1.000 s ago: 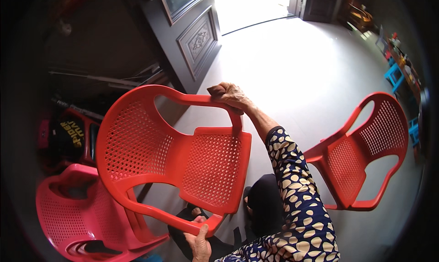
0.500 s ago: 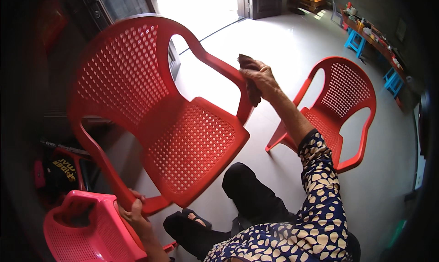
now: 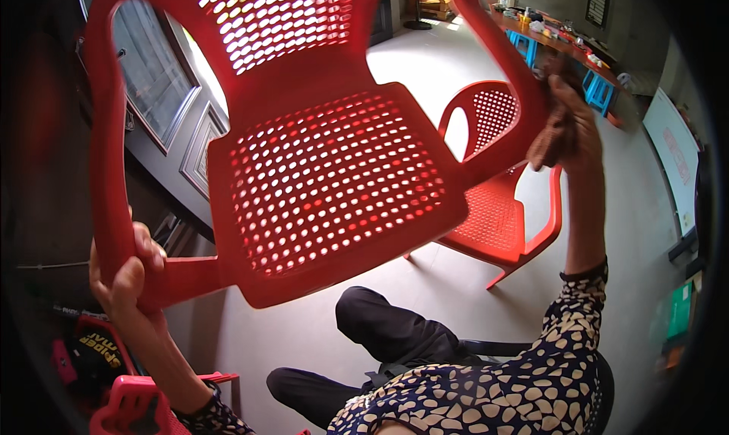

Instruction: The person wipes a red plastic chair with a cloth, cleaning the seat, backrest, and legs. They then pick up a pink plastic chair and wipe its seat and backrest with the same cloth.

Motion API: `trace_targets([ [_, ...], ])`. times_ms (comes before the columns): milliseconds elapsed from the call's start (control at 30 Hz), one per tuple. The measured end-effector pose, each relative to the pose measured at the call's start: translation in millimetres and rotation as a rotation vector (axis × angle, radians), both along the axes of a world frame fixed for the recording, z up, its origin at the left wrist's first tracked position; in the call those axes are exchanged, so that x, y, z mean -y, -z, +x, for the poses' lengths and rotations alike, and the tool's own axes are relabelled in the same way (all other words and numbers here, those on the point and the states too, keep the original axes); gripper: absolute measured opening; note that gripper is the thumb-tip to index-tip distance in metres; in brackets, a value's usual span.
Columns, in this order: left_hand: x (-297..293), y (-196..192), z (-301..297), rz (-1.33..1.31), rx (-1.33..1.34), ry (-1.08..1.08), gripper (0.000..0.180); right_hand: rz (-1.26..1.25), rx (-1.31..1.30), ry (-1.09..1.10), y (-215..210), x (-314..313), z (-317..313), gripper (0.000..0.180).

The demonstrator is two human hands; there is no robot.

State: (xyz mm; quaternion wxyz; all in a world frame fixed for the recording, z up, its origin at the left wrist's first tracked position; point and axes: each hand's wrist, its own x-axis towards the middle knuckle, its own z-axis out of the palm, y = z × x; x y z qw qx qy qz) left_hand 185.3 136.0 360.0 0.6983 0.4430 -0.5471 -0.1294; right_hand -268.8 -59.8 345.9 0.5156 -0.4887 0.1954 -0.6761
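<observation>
A red plastic armchair with a perforated seat and back hangs in the air before me, tilted, its top cut off by the upper edge. My left hand is closed round the front of its left armrest, the thumb and fingers wrapping it. At the other armrest is my right hand, closed on a crumpled brown cloth that lies against the red plastic. Motion blurs part of that cloth. Light shows through the holes in the seat.
A second red armchair stands on the floor beyond, partly covered by the lifted one. A pink plastic chair is at lower left beside a dark bag. Far right: a cluttered table, blue stools and a whiteboard. A dark door stands left.
The held armchair has risen and turned more level, its backrest passing out at the top. Both hands have moved up with it, still gripping; the view has swung rightward.
</observation>
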Motion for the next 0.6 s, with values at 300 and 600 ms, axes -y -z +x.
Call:
trace_targets([
  [300, 65.0, -22.8, -71.0, -0.009, -0.047, 0.190, 0.052, -0.012, 0.002, 0.395, 2.0, -88.1, -130.1, 0.042],
  [600, 106.8, -14.2, -151.7, -0.030, -0.025, 0.607, 0.027, 0.013, -0.113, 0.897, 5.9, -174.5, -184.1, 0.059],
])
